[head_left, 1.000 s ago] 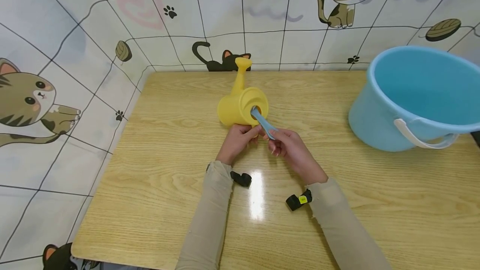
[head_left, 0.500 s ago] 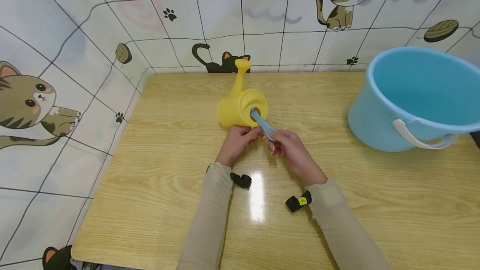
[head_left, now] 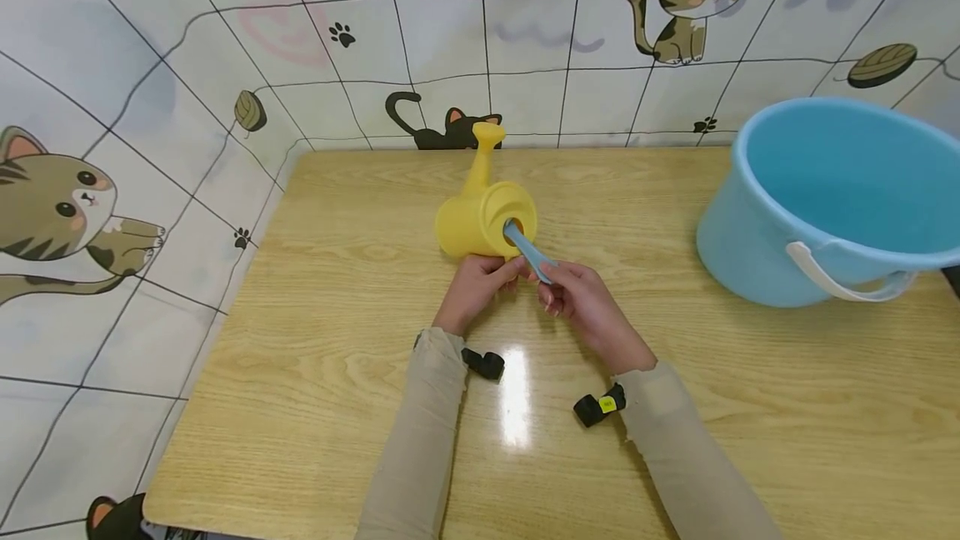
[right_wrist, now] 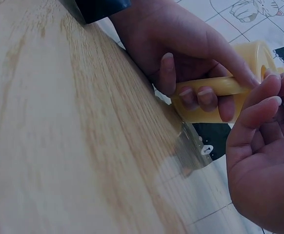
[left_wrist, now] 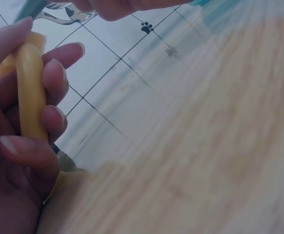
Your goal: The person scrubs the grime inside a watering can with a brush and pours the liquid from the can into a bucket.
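A yellow watering can [head_left: 459, 227] stands on the wooden table, its spout pointing toward the back wall. My left hand [head_left: 478, 286] grips the can's handle; in the left wrist view, fingers curl round this yellow loop [left_wrist: 30, 92]. Into the can's round opening slants a slim light-blue handle [head_left: 531, 253], its far end hidden inside. Thumb and fingers of my right hand [head_left: 588, 298] pinch the outer end of that blue handle. In the right wrist view both hands are close together beside the can [right_wrist: 252, 53].
A large light-blue bucket [head_left: 765, 248] with a white carrying handle [head_left: 817, 269] stands at the right of the table [head_left: 300, 340]. Behind and to the left rise walls [head_left: 525, 32] covered with cat-patterned tile print.
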Demonstrator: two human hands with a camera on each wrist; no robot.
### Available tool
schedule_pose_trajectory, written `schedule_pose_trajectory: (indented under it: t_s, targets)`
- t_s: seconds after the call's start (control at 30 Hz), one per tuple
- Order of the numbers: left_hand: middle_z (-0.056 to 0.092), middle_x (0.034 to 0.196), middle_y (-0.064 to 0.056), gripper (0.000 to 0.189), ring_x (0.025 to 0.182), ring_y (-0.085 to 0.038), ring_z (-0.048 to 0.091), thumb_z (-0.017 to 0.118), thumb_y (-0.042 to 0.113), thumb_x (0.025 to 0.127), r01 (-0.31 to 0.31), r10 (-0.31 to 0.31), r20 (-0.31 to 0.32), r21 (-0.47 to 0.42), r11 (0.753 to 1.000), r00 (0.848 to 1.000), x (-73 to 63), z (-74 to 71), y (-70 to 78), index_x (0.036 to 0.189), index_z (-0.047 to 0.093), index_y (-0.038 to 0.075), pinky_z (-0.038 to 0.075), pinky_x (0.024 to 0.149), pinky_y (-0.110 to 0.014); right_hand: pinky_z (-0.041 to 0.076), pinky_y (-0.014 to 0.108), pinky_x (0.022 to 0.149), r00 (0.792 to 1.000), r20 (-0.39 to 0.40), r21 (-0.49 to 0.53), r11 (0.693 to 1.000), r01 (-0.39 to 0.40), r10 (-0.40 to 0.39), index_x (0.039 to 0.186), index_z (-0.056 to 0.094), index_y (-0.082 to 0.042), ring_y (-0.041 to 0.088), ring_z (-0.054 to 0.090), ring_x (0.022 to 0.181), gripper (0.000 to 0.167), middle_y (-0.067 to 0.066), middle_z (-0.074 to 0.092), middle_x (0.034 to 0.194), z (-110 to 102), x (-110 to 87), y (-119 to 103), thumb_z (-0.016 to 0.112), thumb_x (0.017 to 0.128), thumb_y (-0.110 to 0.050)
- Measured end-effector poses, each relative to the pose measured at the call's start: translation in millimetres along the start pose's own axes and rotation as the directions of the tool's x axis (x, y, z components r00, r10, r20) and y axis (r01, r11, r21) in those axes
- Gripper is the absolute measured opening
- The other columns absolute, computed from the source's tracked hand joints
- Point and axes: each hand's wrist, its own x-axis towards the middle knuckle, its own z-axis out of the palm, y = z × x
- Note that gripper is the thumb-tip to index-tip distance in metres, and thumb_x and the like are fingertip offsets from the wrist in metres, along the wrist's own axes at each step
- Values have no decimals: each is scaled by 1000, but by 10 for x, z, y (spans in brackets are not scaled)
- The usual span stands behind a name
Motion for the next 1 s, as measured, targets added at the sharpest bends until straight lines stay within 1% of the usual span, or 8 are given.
schedule_pose_trajectory:
  t_s: [0.13,0.23,0.37,0.53,0.7,0.8,0.87,1.0]
  targets:
    - [56,72,-23,38,63,-37,43,55,40,87,-3,3,4,10,1000,1000,-36,4,72,84,70,5,34,49,-27,34,25,50,1000,-3,-9,1000,-1,1,93,58,6,14,43,55,33,2,51,62,-6,-2,-1,51,92,-26]
    - [56,73,-22,37,63,-38,43,55,40,87,-8,8,-2,17,1000,1000,-40,4,81,85,70,6,34,49,-27,34,24,51,1000,6,-10,1000,13,-13,91,61,3,13,43,56,29,1,51,62,-13,0,-6,50,93,-25]
    - [56,73,-22,36,62,-36,45,55,39,88,-7,7,-17,-2,1000,1000,-44,4,83,85,70,6,35,49,-28,33,24,52,998,45,29,999,32,-33,89,62,-2,13,42,56,26,1,50,62,-12,-5,2,46,95,-22]
    - [56,73,-23,38,55,-26,45,59,35,86,25,-26,-31,-36,999,999,-63,11,95,79,67,-1,34,47,-26,31,23,51,994,103,119,993,26,-38,94,61,-1,12,43,56,27,0,51,62,20,-10,40,42,96,-20]
    - [53,67,-19,41,45,-12,37,61,35,84,0,-1,14,42,999,1000,-59,7,92,77,62,-5,32,42,-26,33,20,50,989,144,269,963,0,-40,101,56,4,9,43,57,26,-1,50,62,55,3,57,43,96,-19]
    - [51,63,-10,41,45,-11,36,62,38,83,-6,5,16,66,998,1000,-53,7,94,78,62,-2,31,41,-26,34,19,50,988,152,346,938,-18,-37,103,52,6,10,43,57,25,-1,47,62,58,11,46,44,95,-17]
    - [53,65,-7,39,49,-11,39,62,39,83,4,-5,6,48,999,1000,-48,12,100,81,65,0,34,44,-26,34,19,50,988,151,370,929,-22,-37,101,52,5,10,42,57,24,-1,47,63,44,10,29,44,95,-17]
    - [61,76,-13,36,58,-21,49,61,38,84,25,-25,-13,15,1000,1000,-43,20,121,86,68,3,38,48,-27,32,20,50,989,134,375,927,3,-58,95,59,1,11,42,56,23,-1,47,62,-15,13,-13,45,95,-16]
